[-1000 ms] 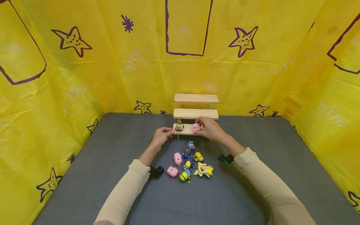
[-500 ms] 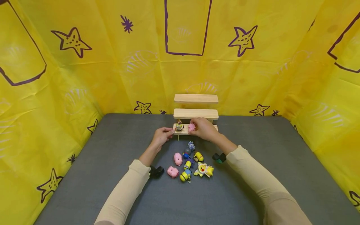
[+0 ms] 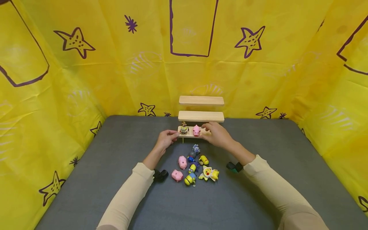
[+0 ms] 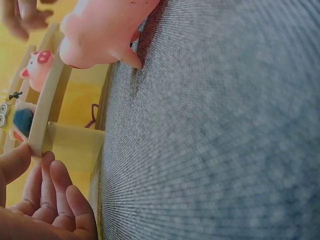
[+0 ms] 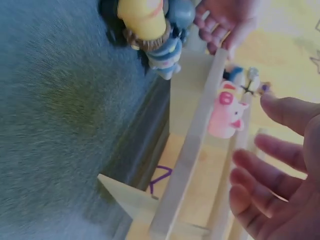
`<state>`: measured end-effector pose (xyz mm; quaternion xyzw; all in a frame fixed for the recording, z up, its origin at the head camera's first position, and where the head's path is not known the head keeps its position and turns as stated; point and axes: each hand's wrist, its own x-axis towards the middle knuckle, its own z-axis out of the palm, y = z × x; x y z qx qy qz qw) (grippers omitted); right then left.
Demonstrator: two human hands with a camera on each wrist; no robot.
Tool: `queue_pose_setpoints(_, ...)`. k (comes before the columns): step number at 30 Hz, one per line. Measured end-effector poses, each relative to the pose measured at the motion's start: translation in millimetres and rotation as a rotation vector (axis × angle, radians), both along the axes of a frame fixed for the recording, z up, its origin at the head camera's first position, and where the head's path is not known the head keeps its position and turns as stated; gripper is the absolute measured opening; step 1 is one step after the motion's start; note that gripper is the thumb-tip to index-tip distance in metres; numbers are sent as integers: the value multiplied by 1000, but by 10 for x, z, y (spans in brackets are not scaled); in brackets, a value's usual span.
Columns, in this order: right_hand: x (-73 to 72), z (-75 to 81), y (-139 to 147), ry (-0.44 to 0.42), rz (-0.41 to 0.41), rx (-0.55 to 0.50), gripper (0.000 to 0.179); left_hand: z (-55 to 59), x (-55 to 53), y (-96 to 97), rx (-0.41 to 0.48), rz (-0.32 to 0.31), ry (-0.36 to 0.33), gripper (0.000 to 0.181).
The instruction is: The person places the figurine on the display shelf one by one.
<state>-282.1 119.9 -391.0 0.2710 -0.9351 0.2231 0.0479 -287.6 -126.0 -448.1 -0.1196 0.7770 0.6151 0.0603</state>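
Note:
A three-tier wooden stand (image 3: 201, 116) stands at the back of the table. My left hand (image 3: 166, 139) pinches the left end of its lowest board between thumb and fingers, as the left wrist view shows. A small yellow minion figure (image 3: 184, 129) stands on that board near the left end. Right of it, a pink toy pig (image 3: 196, 130) stands upright, facing front. My right hand (image 3: 219, 134) is just right of the pig, fingers spread and apart from it in the right wrist view (image 5: 280, 170). The hand covers the board's right end in the head view.
In front of the stand lie two pink pigs (image 3: 182, 162), several minion figures (image 3: 190, 179), a yellow figure in a white flower-like costume (image 3: 209, 173) and a small blue-grey figure (image 3: 196, 149). Yellow patterned cloth (image 3: 115, 80) rises behind and beside the grey table (image 3: 129, 127).
My right hand moved the pink pig left along the lowest board, then let go and drew back to the right. The left hand has kept its grip on the board's end.

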Motion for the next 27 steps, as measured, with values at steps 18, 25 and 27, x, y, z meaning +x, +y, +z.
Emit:
queue_pose_setpoints(18, 399, -128, 353, -392, 315, 0, 25, -3, -20, -6, 0, 6, 14, 29)
queue_pose_setpoints(25, 445, -266, 416, -540, 363, -6, 31, -8, 0, 3, -1, 5, 1, 30)
queue_pose_setpoints(27, 453, -295, 427, -581, 361, -11, 30, -7, 5, 6, 2, 5, 2, 30)
